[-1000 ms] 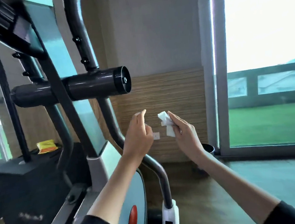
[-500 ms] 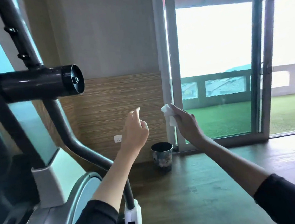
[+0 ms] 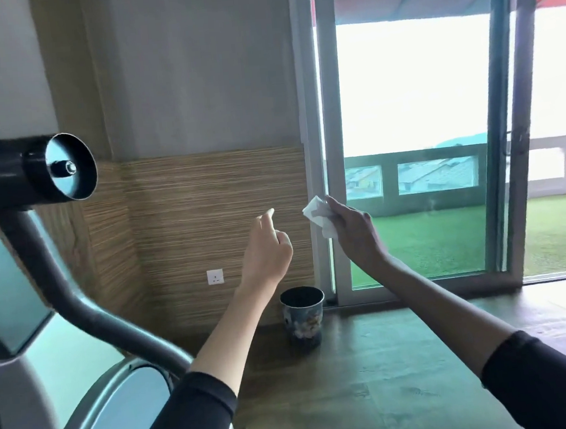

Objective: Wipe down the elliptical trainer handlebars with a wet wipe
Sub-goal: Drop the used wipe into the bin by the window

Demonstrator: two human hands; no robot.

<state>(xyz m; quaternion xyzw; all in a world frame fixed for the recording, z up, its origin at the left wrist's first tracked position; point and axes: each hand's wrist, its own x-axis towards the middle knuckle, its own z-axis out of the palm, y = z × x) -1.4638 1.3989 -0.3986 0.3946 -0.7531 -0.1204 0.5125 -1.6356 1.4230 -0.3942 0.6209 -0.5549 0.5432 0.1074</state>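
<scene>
Turning from trainer (image 3: 77,300) to bin (image 3: 303,318), right hand (image 3: 355,235) is still pinching the wipe (image 3: 319,216), left hand (image 3: 266,250) loosely curled, empty; disposal likely next.

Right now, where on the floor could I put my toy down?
The wooden floor is bare right of the little bin, along the sliding door's bottom rail, beneath the right hand holding the wipe. A narrower strip lies between bin and trainer. Left is crowded: the trainer's body and black bars fill it.
</scene>
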